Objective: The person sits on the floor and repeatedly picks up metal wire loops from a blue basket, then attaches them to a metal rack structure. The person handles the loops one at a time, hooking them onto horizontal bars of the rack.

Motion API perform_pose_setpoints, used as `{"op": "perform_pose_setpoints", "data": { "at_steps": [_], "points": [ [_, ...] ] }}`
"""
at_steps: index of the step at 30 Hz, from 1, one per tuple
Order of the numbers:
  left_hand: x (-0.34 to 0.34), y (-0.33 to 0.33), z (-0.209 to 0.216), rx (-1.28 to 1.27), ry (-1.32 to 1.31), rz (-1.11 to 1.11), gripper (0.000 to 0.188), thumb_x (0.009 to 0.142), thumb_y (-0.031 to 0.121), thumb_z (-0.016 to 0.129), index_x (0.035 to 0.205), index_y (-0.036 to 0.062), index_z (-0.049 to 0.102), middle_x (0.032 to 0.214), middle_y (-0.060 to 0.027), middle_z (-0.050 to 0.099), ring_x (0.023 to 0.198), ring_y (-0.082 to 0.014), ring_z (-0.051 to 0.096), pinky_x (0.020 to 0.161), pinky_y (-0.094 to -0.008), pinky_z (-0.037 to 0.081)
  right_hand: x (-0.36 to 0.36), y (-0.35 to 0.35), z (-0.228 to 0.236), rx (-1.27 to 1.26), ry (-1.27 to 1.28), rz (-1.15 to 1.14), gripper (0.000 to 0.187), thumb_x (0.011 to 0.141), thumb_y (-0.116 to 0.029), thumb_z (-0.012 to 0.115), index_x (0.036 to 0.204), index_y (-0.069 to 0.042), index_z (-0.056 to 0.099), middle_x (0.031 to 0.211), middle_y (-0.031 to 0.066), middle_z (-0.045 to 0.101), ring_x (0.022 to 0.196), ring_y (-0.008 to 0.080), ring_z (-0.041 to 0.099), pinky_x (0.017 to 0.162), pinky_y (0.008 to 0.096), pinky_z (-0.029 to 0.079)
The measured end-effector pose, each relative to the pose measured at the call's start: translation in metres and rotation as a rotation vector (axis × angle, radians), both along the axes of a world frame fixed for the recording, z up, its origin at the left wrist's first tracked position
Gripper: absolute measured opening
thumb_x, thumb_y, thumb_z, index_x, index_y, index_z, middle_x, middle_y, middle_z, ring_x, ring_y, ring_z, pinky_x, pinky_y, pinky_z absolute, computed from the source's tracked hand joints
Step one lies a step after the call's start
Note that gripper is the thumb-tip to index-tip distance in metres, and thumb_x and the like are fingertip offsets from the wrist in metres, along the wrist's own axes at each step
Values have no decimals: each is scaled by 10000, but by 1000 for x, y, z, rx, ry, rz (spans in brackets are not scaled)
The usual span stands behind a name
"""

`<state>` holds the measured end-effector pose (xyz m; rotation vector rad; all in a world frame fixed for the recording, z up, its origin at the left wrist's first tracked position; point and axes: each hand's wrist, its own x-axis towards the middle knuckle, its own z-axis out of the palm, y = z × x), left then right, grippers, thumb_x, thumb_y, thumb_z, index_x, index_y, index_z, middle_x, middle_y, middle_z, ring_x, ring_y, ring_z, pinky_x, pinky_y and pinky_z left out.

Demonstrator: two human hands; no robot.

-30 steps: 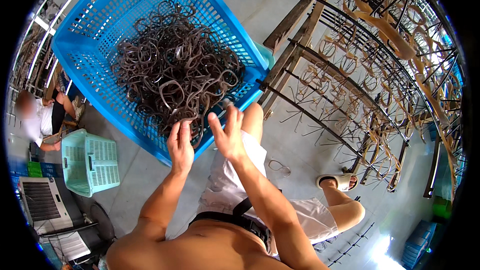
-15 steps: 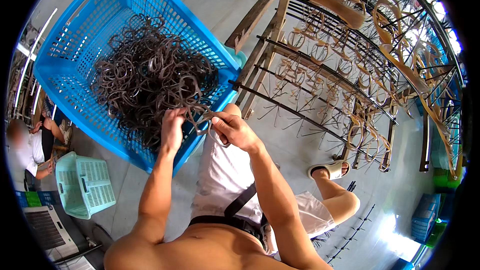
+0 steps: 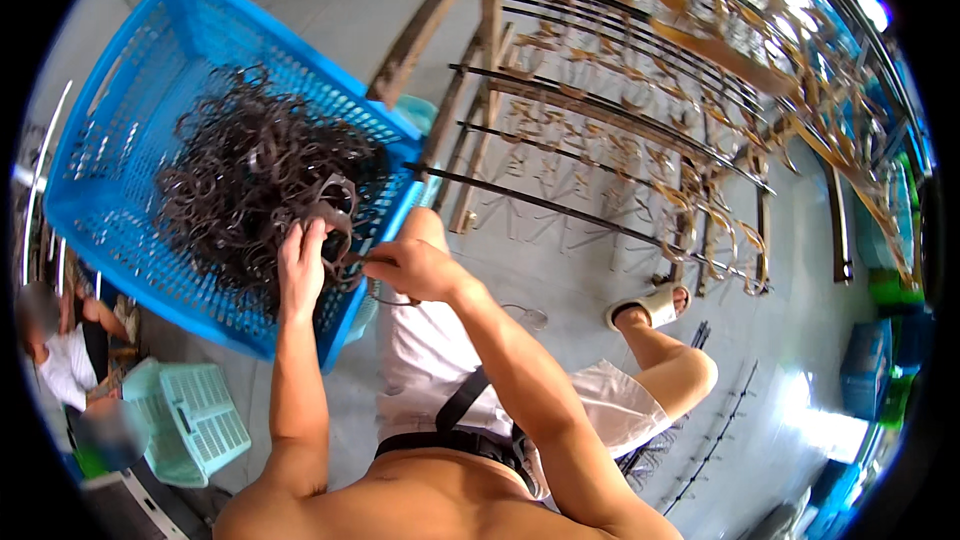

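A large blue plastic basket [image 3: 376, 246] stands tilted in front of me, holding a tangled heap of dark brown looped strips [image 3: 255, 165]. My left hand [image 3: 302, 265] reaches over its near side, fingers closed around a dark brown looped strip [image 3: 330, 215] at the heap's edge. Just to the right, above my knee, my right hand [image 3: 415, 268] is closed in a pinch on the same brown material, and a thin end sticks out below the fist. Whether both hands grip one single piece I cannot tell.
A wooden and metal rack [image 3: 600, 90] with hanging amber looped pieces fills the upper right. A pale green basket [image 3: 190, 420] stands lower left near a seated person [image 3: 70, 350]. A hooked rod [image 3: 715, 445] lies on the floor at right, with blue crates [image 3: 865, 365] beyond.
The view has shifted. Both hands have moved left toward the heap, and the loop that was stretched between them now lies against it. My left fingers have straightened somewhat.
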<state>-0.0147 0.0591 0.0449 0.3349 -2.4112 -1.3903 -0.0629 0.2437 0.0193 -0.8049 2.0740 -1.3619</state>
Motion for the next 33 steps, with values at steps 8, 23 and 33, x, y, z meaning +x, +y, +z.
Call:
{"op": "perform_pose_setpoints", "data": {
  "at_steps": [8, 23, 33],
  "points": [
    [-10, -20, -1, 550, 145, 172, 214, 932, 246, 503, 886, 52, 579, 605, 35, 388, 547, -65, 361, 545, -225, 341, 0, 11, -1, 148, 150, -11, 267, 765, -315, 630, 841, -64, 680, 788, 151, 655, 761, 312, 627, 707, 397, 486],
    [-16, 12, 1, -544, -183, 123, 352, 891, 310, 549, 809, -30, 589, 642, -197, 555, 554, -300, 474, 551, -395, 380, -27, 194, -15, -615, 105, -1612, 264, 960, -217, 443, 1030, 22, 531, 567, -14, 472, 449, 44, 399, 398, 200, 333],
    [-13, 15, -6, -564, -316, 66, 344, 882, 292, 551, 825, -42, 608, 742, -231, 596, 670, -385, 541, 631, -429, 421, -35, 192, 2, -833, -145, -1597, 209, 947, -183, 417, 858, -18, 509, 526, -15, 433, 385, 60, 370, 349, 219, 298]
  ]
}}
